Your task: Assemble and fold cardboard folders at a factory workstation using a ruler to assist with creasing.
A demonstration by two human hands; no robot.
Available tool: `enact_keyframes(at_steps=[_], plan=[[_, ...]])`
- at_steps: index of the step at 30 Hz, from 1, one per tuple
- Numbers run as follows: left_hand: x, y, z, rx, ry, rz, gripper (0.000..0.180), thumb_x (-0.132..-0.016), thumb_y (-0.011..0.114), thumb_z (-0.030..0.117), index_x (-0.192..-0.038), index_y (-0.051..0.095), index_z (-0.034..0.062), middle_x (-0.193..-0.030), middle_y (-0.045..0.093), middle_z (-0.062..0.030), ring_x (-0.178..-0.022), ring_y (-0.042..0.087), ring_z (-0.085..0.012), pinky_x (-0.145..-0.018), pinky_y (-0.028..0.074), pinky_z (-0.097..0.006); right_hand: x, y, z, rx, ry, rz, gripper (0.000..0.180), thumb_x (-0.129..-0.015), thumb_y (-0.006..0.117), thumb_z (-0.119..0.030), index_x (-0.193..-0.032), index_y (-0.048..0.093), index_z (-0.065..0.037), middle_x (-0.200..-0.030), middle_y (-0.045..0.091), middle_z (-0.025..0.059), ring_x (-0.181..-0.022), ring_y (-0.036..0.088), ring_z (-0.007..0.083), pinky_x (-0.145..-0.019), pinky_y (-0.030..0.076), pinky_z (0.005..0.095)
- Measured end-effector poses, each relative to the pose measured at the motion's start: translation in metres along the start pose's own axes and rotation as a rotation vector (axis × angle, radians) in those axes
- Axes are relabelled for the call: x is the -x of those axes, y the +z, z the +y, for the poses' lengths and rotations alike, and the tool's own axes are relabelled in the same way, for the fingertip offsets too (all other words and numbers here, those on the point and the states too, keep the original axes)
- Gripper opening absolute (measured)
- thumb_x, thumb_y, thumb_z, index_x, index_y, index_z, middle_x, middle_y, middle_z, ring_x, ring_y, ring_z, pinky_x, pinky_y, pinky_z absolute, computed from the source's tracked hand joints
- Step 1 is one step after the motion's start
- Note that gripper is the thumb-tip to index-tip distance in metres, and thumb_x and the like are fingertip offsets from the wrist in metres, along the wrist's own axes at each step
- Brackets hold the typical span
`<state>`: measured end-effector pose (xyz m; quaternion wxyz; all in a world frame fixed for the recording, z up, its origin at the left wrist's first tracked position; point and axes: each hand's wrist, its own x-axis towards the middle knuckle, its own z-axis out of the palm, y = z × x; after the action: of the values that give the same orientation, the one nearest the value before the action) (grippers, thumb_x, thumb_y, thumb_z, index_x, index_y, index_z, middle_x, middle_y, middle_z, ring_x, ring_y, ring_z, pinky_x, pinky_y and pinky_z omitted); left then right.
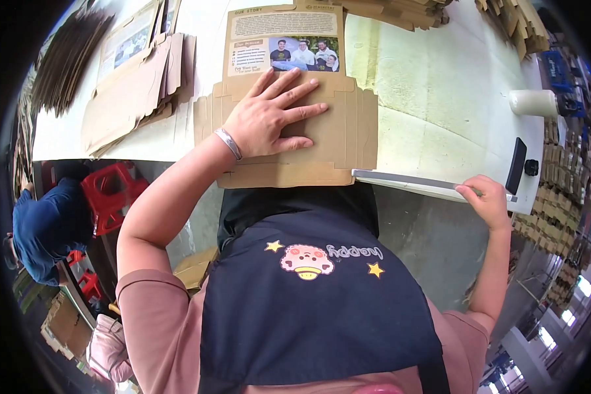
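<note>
Card [345, 141] upper centre; my left hand [269, 119] lies on it, fingers spread; right hand [489, 200] pinches the strip [414, 180], right of centre. I'd press the palm evenly so the card can't skid under the strip's tip

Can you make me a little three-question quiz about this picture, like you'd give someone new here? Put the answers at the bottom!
1. True or false: both hands lie flat on the cardboard box blank.
2. Where is the white cylinder? A) on the floor B) near the right end of the table C) on top of the box blank
3. Fill in the gap: the silver bracelet is on the ____ wrist.

Key:
1. False. Only the left hand lies on the cardboard box blank; the right hand is at the grey strip.
2. B
3. left
</note>
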<state>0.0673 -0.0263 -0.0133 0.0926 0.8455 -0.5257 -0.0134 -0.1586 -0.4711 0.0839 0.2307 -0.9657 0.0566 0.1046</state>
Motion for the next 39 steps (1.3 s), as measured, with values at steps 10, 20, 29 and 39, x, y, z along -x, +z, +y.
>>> enact_keyframes(at_steps=[10,20,29,39], plan=[[0.0,0.001,-0.002,0.019,-0.019,0.022,0.067,-0.094,0.053,0.072,-0.153,0.05,0.0407,-0.167,0.038,0.0004,-0.157,0.028,-0.0303,-0.127,0.015,-0.059,-0.024,0.015,-0.009,-0.01,-0.023,-0.13,0.022,-0.085,0.085,-0.025,-0.082,0.077,-0.005,-0.075,0.07,0.0088,-0.066,0.066,0.0224,-0.062,0.05,0.0342],[0.003,0.006,-0.003,0.028,-0.028,0.08,0.068,-0.092,0.054,0.074,-0.153,0.05,0.0426,-0.166,0.04,0.0004,-0.156,0.03,-0.0295,-0.126,0.018,-0.061,-0.04,0.097,-0.108,-0.093,-0.155,-0.034,0.027,-0.086,0.086,-0.027,-0.092,0.068,-0.008,-0.078,0.073,0.0093,-0.066,0.071,0.024,-0.063,0.054,0.0313],[0.031,-0.007,0.066,0.129,-0.248,-0.034,0.074,-0.096,0.051,0.071,-0.15,0.056,0.0201,-0.164,0.041,-0.0136,-0.155,0.029,-0.0402,-0.124,0.02,-0.064,-0.025,0.107,-0.082,0.096,-0.492,0.247,0.024,-0.083,0.086,-0.022,-0.094,0.07,-0.007,-0.091,0.072,0.0093,-0.074,0.068,0.0263,-0.064,0.053,0.0379],[0.018,0.001,0.071,0.083,-0.312,0.075,0.088,-0.092,0.041,0.082,-0.151,0.054,0.0188,-0.164,0.039,-0.017,-0.155,0.026,-0.0427,-0.119,0.011,-0.075,-0.078,0.071,-0.108,-0.37,0.123,-0.546,0.033,-0.104,0.062,-0.027,-0.084,0.068,-0.002,-0.064,0.066,0.0036,-0.058,0.058,0.0091,-0.057,0.046,0.0285]])
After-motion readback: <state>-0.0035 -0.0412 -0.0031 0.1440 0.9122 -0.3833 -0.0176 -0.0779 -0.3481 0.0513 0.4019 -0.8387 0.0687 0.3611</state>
